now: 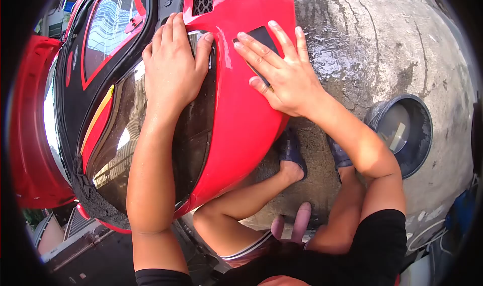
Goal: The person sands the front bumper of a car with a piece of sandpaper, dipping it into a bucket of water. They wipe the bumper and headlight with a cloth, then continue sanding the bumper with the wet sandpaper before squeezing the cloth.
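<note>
My left hand (172,67) lies with its palm down on the upper part of a car's dark headlight (193,140), fingers pointing away from me and the thumb apart. To its right, my right hand (287,74) is spread over a thin dark rectangular sheet (262,37) on the glossy red body panel (241,120). Part of the sheet shows beyond my fingers and beside my thumb; the rest is hidden beneath the hand. Nothing shows between the fingers of my left hand.
A dark bucket (425,135) with water and a pale block inside stands on the wet concrete at right. A dark cloth (98,200) lies at the headlight's lower left edge. My sandaled feet are beside the car. White tubing (427,233) lies at lower right.
</note>
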### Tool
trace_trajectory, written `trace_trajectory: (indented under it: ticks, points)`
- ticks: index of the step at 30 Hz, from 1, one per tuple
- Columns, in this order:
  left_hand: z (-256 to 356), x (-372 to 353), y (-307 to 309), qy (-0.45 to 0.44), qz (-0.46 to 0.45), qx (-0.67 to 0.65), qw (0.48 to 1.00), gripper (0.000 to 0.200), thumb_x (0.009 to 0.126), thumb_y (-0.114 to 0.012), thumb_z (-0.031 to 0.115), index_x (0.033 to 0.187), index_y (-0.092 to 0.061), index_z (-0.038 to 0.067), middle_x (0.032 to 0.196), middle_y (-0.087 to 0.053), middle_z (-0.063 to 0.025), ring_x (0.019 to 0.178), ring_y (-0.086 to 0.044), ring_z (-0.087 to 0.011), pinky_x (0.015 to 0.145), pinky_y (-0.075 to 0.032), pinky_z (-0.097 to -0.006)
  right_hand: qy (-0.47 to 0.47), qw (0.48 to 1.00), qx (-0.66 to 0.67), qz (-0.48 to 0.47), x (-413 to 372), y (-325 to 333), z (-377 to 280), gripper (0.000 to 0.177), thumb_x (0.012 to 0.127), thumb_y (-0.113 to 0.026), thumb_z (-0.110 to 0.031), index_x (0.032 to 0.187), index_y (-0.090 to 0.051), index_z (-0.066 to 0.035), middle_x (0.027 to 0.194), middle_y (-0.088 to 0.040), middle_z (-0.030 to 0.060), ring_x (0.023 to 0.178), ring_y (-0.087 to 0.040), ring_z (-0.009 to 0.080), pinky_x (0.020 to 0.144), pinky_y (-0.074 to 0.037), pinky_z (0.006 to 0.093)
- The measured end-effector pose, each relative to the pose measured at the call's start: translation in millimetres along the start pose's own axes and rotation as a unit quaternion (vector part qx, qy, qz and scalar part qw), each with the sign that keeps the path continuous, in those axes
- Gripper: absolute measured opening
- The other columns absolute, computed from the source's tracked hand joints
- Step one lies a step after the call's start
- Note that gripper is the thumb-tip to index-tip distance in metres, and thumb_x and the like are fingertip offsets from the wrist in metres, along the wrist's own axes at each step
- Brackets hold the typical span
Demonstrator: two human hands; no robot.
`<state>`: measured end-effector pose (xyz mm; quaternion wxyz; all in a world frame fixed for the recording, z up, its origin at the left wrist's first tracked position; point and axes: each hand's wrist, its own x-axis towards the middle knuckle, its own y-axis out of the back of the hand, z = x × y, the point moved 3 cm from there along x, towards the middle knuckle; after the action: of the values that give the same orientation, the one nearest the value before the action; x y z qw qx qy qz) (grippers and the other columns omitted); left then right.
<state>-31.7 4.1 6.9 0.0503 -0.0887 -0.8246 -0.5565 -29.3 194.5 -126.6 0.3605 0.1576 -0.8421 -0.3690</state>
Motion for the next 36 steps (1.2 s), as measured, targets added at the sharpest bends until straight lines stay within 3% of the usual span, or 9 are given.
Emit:
trace_trajectory:
  ticks: [5,7,10,13,18,23,27,31,36]
  points:
    - [-1.2,8.1,4.8,-0.005,-0.003,0.020,1.000,0.094,0.101,-0.064,0.063,0.158,-0.045,-0.009,0.158,-0.054,-0.0271,0.148,-0.052,-0.0399,0.121,-0.038,-0.0545,0.142,0.976,0.140,-0.088,-68.3,-0.2,-53.3,0.066,0.106,-0.057,-0.049,0.167,-0.048,-0.024,0.175,-0.043,-0.0039,0.166,-0.026,0.0365,0.129,-0.004,0.0757]
    - [3.0,0.6,4.3,-0.003,-0.036,0.021,0.999,0.104,0.098,-0.065,0.070,0.161,-0.041,-0.009,0.161,-0.052,-0.0274,0.151,-0.049,-0.0404,0.124,-0.035,-0.0542,0.047,0.993,0.100,-0.044,-21.3,1.0,-18.8,0.065,0.108,-0.054,-0.047,0.169,-0.044,-0.025,0.176,-0.040,-0.0037,0.166,-0.024,0.0384,0.128,-0.006,0.0772]
    - [2.9,-1.9,1.7,-0.014,-0.023,0.013,1.000,0.100,0.097,-0.068,0.067,0.156,-0.045,-0.011,0.158,-0.054,-0.0275,0.149,-0.050,-0.0409,0.121,-0.038,-0.0556,0.006,0.996,0.082,-0.038,-14.5,2.6,-9.9,0.065,0.110,-0.052,-0.047,0.170,-0.042,-0.023,0.177,-0.039,-0.0015,0.166,-0.022,0.0398,0.128,-0.007,0.0768]
    - [-0.6,3.1,4.3,-0.005,-0.011,0.008,1.000,0.091,0.102,-0.064,0.061,0.156,-0.045,-0.010,0.158,-0.054,-0.0269,0.149,-0.050,-0.0407,0.122,-0.037,-0.0542,0.127,0.978,0.138,-0.093,-58.4,4.3,-50.1,0.066,0.108,-0.054,-0.049,0.168,-0.046,-0.024,0.176,-0.041,-0.0005,0.167,-0.024,0.0341,0.130,-0.001,0.0729]
    - [1.7,-0.3,-0.1,0.004,-0.020,-0.008,1.000,0.075,0.109,-0.057,0.050,0.155,-0.047,-0.008,0.158,-0.056,-0.0253,0.149,-0.050,-0.0394,0.121,-0.037,-0.0546,0.002,0.998,0.063,-0.023,-1.5,2.1,-1.6,0.067,0.109,-0.053,-0.045,0.170,-0.040,-0.021,0.178,-0.036,0.0001,0.167,-0.018,0.0411,0.128,-0.005,0.0775]
    - [-0.3,0.0,-1.9,0.011,0.002,-0.002,1.000,0.073,0.109,-0.057,0.048,0.155,-0.049,-0.007,0.158,-0.055,-0.0249,0.149,-0.050,-0.0392,0.121,-0.038,-0.0545,0.149,0.980,0.126,-0.049,-45.1,-0.2,-38.8,0.065,0.107,-0.056,-0.045,0.168,-0.046,-0.025,0.173,-0.045,-0.0025,0.168,-0.022,0.0343,0.129,0.000,0.0742]
    - [0.0,-0.6,-2.4,0.006,-0.014,-0.012,1.000,0.073,0.109,-0.057,0.048,0.155,-0.049,-0.007,0.158,-0.055,-0.0255,0.148,-0.051,-0.0396,0.121,-0.037,-0.0548,0.014,0.996,0.087,0.008,10.3,-5.0,2.6,0.061,0.108,-0.057,-0.039,0.166,-0.047,-0.027,0.175,-0.042,-0.0051,0.167,-0.024,0.0339,0.130,-0.003,0.0743]
    - [-0.1,3.1,0.8,0.002,0.017,0.000,1.000,0.073,0.109,-0.058,0.048,0.155,-0.049,-0.008,0.157,-0.056,-0.0257,0.146,-0.053,-0.0391,0.120,-0.038,-0.0547,0.182,0.971,0.143,-0.067,-44.0,7.9,-39.4,0.065,0.101,-0.065,-0.035,0.164,-0.052,-0.027,0.172,-0.046,-0.0056,0.166,-0.027,0.0305,0.133,-0.002,0.0688]
    - [2.7,-1.2,0.7,0.002,-0.016,-0.007,1.000,0.073,0.108,-0.058,0.048,0.154,-0.049,-0.008,0.157,-0.056,-0.0258,0.147,-0.052,-0.0390,0.119,-0.039,-0.0555,0.080,0.994,0.077,0.014,-7.0,-1.4,-7.3,0.061,0.101,-0.065,-0.038,0.160,-0.057,-0.020,0.171,-0.047,-0.0029,0.164,-0.028,0.0366,0.132,-0.012,0.0692]
